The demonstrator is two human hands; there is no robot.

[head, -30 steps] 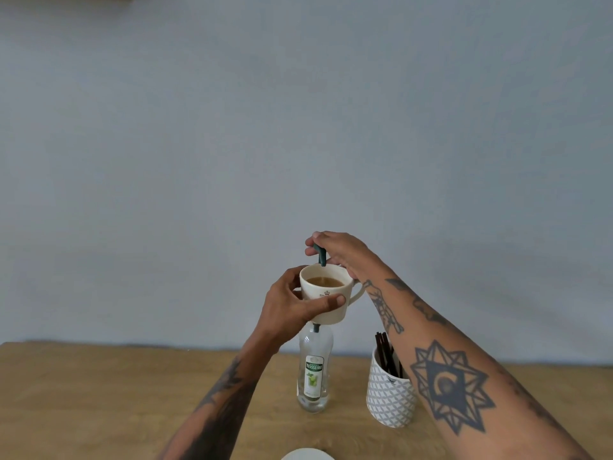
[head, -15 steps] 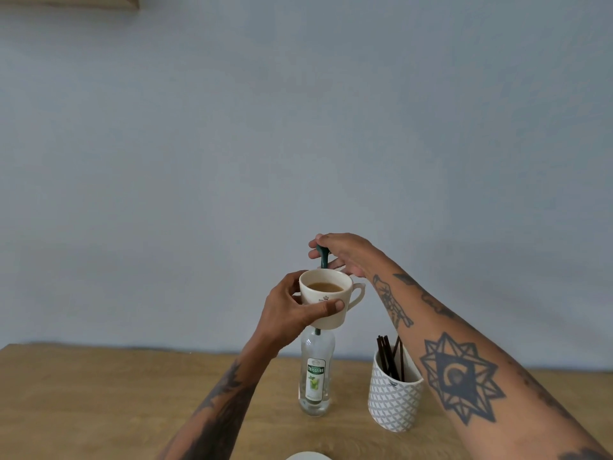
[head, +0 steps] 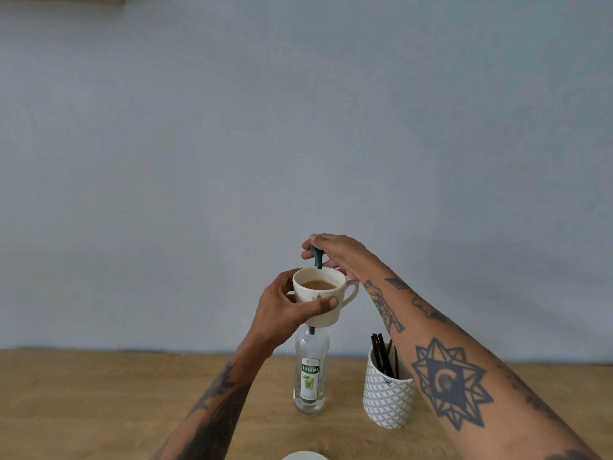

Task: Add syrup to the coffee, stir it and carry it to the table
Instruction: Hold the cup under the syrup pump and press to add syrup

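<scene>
A white cup (head: 319,295) with brown coffee in it is held in the air by my left hand (head: 282,310), thumb across its front, handle pointing right. It hangs in front of the neck of a clear syrup bottle (head: 311,376) that stands upright on the wooden table (head: 99,410). The bottle's dark green pump head (head: 317,257) sticks up just behind the cup's far rim. My right hand (head: 341,257) rests on top of the pump, fingers closed around it. The bottle's neck is hidden by the cup.
A white patterned holder (head: 388,400) with several dark stir sticks (head: 383,355) stands right of the bottle, under my right forearm. A white rim (head: 303,455) shows at the bottom edge. A plain grey wall rises behind the table.
Both hands keep the same hold. The cup and the pump stay almost where they were; the view has only shifted slightly.
</scene>
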